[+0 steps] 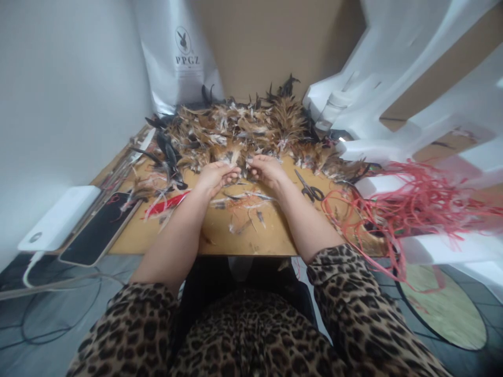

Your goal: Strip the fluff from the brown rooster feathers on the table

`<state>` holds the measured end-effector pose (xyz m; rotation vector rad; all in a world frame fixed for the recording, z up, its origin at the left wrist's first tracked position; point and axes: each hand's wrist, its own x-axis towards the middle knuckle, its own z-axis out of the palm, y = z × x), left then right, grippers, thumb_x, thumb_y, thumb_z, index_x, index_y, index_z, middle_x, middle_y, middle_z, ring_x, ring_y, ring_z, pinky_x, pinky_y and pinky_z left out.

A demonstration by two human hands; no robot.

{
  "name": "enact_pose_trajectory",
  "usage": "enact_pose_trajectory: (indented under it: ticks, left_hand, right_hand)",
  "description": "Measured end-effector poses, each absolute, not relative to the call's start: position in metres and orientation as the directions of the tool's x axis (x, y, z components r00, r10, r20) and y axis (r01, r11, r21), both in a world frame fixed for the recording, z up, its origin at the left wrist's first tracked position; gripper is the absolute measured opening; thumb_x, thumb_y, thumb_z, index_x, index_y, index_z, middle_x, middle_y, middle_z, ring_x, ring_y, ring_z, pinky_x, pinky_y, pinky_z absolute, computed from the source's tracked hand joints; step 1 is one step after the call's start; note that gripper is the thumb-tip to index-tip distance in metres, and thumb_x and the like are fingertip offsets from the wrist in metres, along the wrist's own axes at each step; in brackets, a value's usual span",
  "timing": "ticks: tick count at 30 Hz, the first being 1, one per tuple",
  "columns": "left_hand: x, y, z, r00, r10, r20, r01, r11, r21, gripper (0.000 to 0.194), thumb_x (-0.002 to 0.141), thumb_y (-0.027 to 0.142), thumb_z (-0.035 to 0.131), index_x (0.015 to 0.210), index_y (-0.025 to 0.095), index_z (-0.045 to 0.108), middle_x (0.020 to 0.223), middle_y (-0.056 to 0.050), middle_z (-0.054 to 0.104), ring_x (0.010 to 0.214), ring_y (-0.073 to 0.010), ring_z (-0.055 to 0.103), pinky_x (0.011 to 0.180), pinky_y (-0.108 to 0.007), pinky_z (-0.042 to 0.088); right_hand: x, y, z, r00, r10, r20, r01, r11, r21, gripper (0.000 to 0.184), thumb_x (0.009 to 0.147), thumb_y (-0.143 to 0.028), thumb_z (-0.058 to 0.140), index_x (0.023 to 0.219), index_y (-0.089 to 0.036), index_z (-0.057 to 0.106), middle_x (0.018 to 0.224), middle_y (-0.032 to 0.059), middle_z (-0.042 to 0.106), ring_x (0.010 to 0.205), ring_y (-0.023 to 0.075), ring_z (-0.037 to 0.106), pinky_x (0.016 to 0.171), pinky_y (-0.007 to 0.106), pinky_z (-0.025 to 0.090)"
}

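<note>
My left hand (217,177) is closed in a pinch on a light brown feather (234,153) whose tip points up and away. Close beside it, my right hand (267,168) is closed too, its fingertips pressed together at the pile's front edge; a small dark and pale tuft shows by them, but what they grip is unclear. Just beyond both hands spreads a large heap of brown feathers (288,120), with black feathers (168,152) at its left. Loose feather scraps (251,201) lie on the yellow-brown tabletop (239,242) between my forearms.
Black-handled scissors (310,187) lie right of my right hand. A tangle of red strings (428,204) covers the right side. On the left are a phone (100,230), a white power bank (61,217) with cable and a red strip (167,204). A clear jar (332,111) stands behind.
</note>
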<state>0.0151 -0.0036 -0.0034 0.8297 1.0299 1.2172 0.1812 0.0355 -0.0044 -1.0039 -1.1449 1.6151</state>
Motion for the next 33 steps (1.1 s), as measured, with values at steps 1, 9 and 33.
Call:
enact_pose_trajectory:
  ticks: [1, 9, 33]
  left_hand:
    - [0.016, -0.004, -0.003, 0.048, 0.983, -0.176, -0.336, 0.182, 0.924, 0.011, 0.069, 0.015, 0.069, 0.074, 0.006, 0.064, 0.071, -0.008, 0.068, 0.051, -0.0055, 0.059, 0.044, -0.012, 0.043]
    - [0.018, -0.007, -0.002, 0.143, 0.973, -0.182, -0.324, 0.220, 0.920, 0.012, 0.069, 0.015, 0.069, 0.075, 0.005, 0.065, 0.064, -0.009, 0.067, 0.049, -0.0052, 0.058, 0.045, -0.011, 0.044]
    - [0.012, -0.004, 0.000, 0.224, 0.946, -0.235, -0.474, 0.316, 0.821, 0.009, 0.074, 0.004, 0.060, 0.066, 0.004, 0.061, 0.058, -0.004, 0.061, 0.043, -0.0021, 0.054, 0.040, -0.007, 0.041]
  right_hand:
    - [0.180, 0.035, -0.004, -0.293, 0.949, -0.118, -0.239, -0.192, -0.952, 0.033, 0.051, -0.031, 0.077, 0.062, -0.016, 0.050, 0.056, -0.0035, 0.058, 0.040, 0.0038, 0.043, 0.036, 0.016, 0.030]
    - [0.166, 0.023, -0.002, -0.320, 0.946, -0.048, -0.262, -0.137, -0.955, 0.035, 0.052, -0.034, 0.078, 0.062, -0.016, 0.049, 0.044, -0.0074, 0.048, 0.038, 0.0027, 0.039, 0.038, 0.015, 0.029]
    - [0.160, 0.016, 0.003, -0.300, 0.948, 0.102, -0.441, -0.043, -0.897, 0.033, 0.057, -0.037, 0.074, 0.070, -0.019, 0.050, 0.053, -0.0081, 0.047, 0.045, 0.0035, 0.041, 0.041, 0.016, 0.029]
